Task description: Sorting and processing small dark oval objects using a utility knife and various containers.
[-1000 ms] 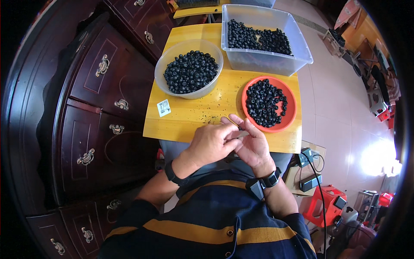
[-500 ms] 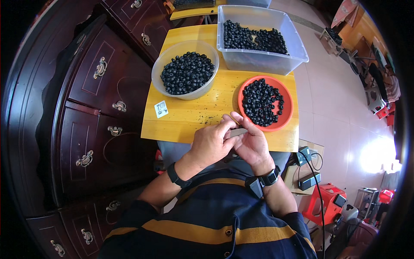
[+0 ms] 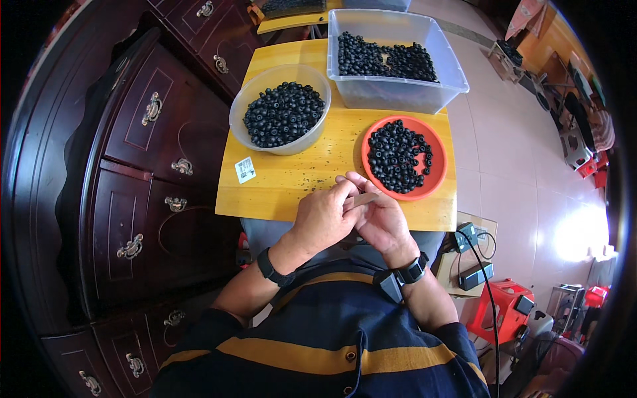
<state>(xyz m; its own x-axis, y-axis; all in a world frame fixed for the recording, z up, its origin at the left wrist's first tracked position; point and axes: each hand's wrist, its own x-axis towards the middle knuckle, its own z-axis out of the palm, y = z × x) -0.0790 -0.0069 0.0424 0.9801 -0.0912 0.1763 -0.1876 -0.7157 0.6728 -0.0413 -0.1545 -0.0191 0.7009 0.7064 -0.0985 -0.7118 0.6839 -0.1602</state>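
In front of my body, over the near table edge, my two hands are held together. My left hand (image 3: 322,217) is closed on a flat grey blade (image 3: 364,199), which sticks out from its thumb side across my right palm. My right hand (image 3: 386,224) is turned partly palm up, its fingers bent in against the left fingertips. Whatever sits between the fingertips is too small and covered to make out. Just beyond my right hand is a red plastic bowl (image 3: 440,159) holding many small black ring-like pieces (image 3: 391,154).
A round translucent tub (image 3: 239,126) of similar black pieces stands at left on the yellow wooden table (image 3: 292,182). Behind it to the right is a clear rectangular bin (image 3: 391,96) of them. A white label (image 3: 245,170) lies near the tub. Dark drawers (image 3: 152,179) flank the left.
The grey blade has tilted slightly in my left hand, and the fingers have shifted a little. The table and its containers appear slightly farther left as the view moves.
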